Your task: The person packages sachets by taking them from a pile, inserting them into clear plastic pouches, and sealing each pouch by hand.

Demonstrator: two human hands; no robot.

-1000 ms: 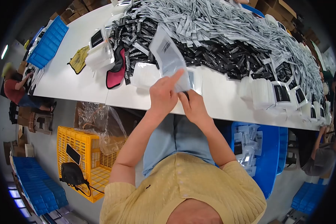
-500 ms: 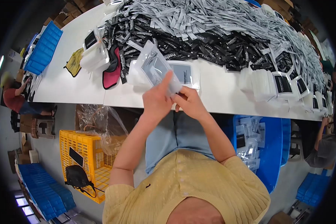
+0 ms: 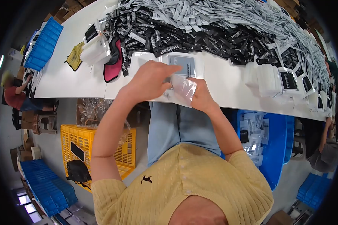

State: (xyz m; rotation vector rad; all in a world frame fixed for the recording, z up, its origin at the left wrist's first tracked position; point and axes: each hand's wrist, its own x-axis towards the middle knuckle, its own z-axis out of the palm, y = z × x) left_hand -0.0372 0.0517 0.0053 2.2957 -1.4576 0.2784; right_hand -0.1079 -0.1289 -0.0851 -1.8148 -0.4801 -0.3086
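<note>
A clear plastic bag [image 3: 183, 90] is held between both hands at the front edge of the table. My right hand [image 3: 203, 95] is closed on its right side, thumb on top. At its left side, my left hand [image 3: 150, 80] has thumb and folded fingers at the plastic, the index finger stretched to the right; the fingertips are partly hidden. Just beyond lies a flat bag with a grey FREEFOREST panel [image 3: 182, 62], and left of it another pale bag [image 3: 142, 58], partly covered by my left hand.
Black packets [image 3: 214, 47] and silver-grey packets [image 3: 221, 15] are heaped at the back. Stacked bags [image 3: 270, 80] stand at right. Left are a pink-and-black cloth piece [image 3: 112, 69] and a yellow one [image 3: 75, 56]. Below the table are a blue bin [image 3: 270, 150] and yellow crate [image 3: 75, 137].
The bag has come down from its raised tilt toward the table edge and turned, its printed panel no longer showing. My left hand has shifted up and left; my right hand moved slightly right.
</note>
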